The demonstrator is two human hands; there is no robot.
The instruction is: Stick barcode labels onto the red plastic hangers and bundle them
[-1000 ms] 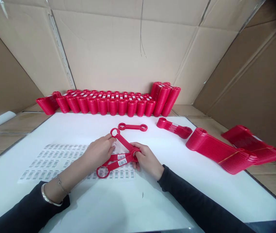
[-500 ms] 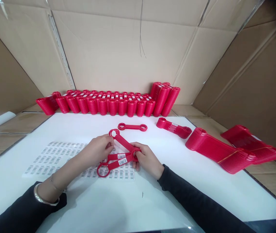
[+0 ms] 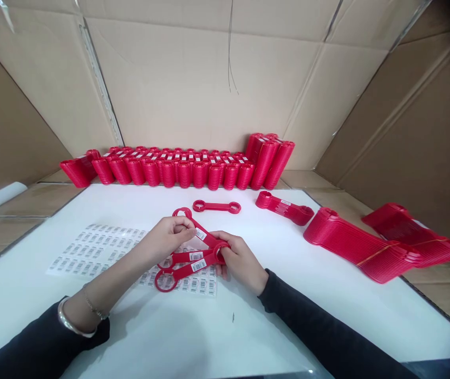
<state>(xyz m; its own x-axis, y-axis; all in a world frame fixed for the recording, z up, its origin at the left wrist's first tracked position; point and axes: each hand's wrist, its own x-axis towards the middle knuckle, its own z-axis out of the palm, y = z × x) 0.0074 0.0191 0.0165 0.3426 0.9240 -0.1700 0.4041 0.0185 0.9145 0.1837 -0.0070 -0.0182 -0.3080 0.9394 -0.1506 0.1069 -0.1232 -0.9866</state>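
My right hand [image 3: 243,260] is closed around the joined ends of several red double-ring plastic wrenches [image 3: 187,275], fanned out toward the left. Barcode stickers show on the two lower ones. On the topmost wrench a white barcode sticker [image 3: 201,234] lies along the bar, and the fingertips of my left hand [image 3: 172,234] are pinched together at its left edge. Beneath the wrenches lies a sheet of barcode stickers [image 3: 94,250], partly covered by my left forearm. Behind my hands, a single red wrench [image 3: 216,207] rests flat on the white table [image 3: 162,337].
A long row of stacked red wrenches [image 3: 168,173] lines the table's back edge, with taller stacks [image 3: 266,160] at its right end. To the right lie a small leaning stack [image 3: 284,207] and large rubber-banded bundles [image 3: 361,245]. Cardboard walls [image 3: 169,79] enclose the table.
My left hand has moved slightly right along the top wrench, and a barcode sticker now shows on its bar. The sticker sheet has shifted a little. My right hand keeps its hold.
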